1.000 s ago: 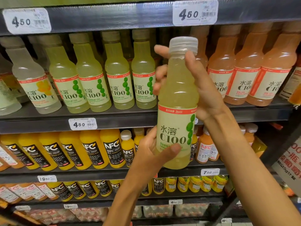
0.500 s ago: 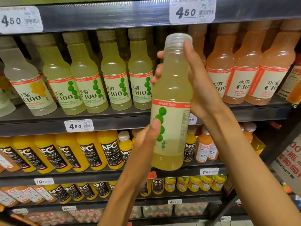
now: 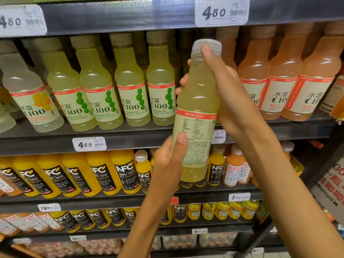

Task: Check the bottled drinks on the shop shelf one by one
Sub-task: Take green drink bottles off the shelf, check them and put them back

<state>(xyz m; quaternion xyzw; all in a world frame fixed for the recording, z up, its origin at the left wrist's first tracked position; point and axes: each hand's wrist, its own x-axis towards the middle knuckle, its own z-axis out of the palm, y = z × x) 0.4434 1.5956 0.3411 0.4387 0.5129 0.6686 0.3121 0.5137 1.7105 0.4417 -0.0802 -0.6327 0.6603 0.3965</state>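
I hold a pale green C100 drink bottle upright in front of the shelf, its back label with small print facing me. My right hand grips the neck and upper body, thumb reaching up to the clear cap. My left hand holds the lower part from the left, thumb pressed on the label edge. Behind it stands a row of matching green C100 bottles on the dark shelf.
Orange-pink C100 bottles fill the shelf's right side, a paler one stands far left. Yellow NFC juice bottles line the shelf below, smaller bottles lower still. Price tags reading 4.50 hang on the shelf edges.
The bottle has been turned in my hands: the front C100 label with green dots rotated away and the printed back label now faces me. My left thumb shifted along the label.
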